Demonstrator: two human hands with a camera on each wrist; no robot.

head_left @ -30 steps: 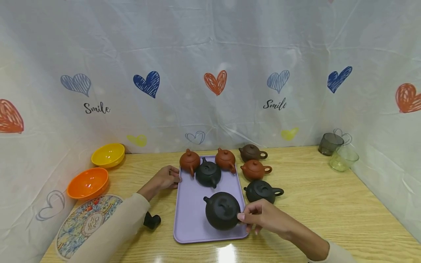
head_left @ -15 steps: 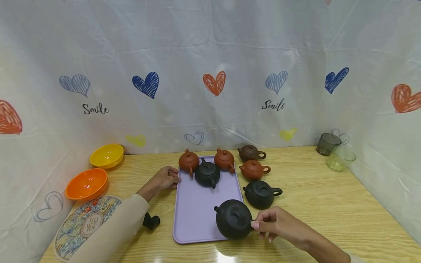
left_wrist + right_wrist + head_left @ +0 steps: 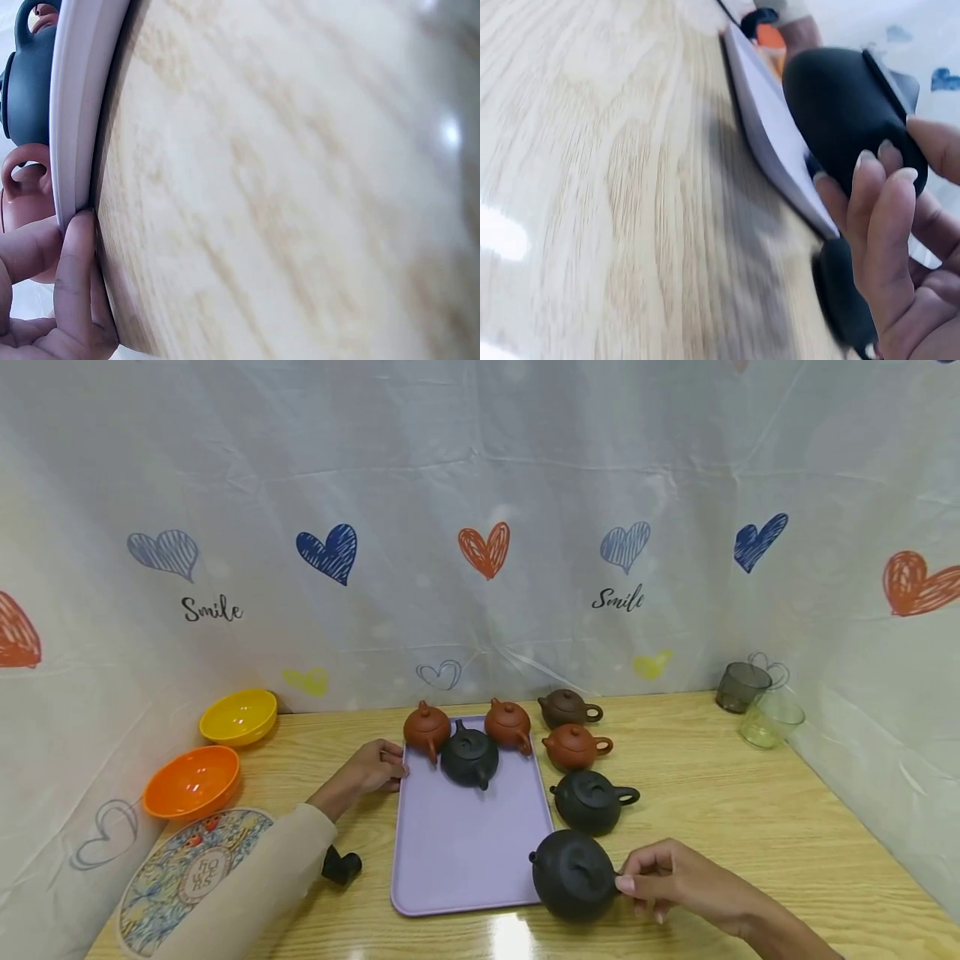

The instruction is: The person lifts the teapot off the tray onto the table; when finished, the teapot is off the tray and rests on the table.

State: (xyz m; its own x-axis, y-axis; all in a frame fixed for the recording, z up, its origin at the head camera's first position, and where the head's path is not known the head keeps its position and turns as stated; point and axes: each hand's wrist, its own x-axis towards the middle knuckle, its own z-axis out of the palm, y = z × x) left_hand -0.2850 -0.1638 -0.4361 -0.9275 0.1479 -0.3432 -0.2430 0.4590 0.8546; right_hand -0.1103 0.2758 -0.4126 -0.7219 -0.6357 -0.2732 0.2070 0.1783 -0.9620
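Observation:
My right hand [image 3: 678, 885] grips a round black teapot [image 3: 573, 877] by its handle, spout toward the left. In the right wrist view this teapot [image 3: 847, 112] is off the wood, and the fingers hide its handle. The lilac tray [image 3: 468, 860] lies to its left. At the tray's far left side my left hand [image 3: 367, 767] pinches the rim, one fingertip under the tray's edge [image 3: 79, 150] in the left wrist view. Two reddish-brown teapots, a left one [image 3: 427, 727] and a right one [image 3: 507, 722], flank a black teapot [image 3: 468, 755] at the tray's back end.
Right of the tray, a dark brown teapot [image 3: 565, 708], a reddish-brown teapot [image 3: 572, 747] and a black teapot [image 3: 588, 802] form a line. Yellow [image 3: 240, 718] and orange bowls [image 3: 193, 781], plus a patterned mat [image 3: 180, 877], lie left. Two cups [image 3: 771, 720] stand far right.
My right hand has carried the black teapot rightward and a little nearer, from over the tray to beyond its right front corner. The left hand has stayed at the tray's rim.

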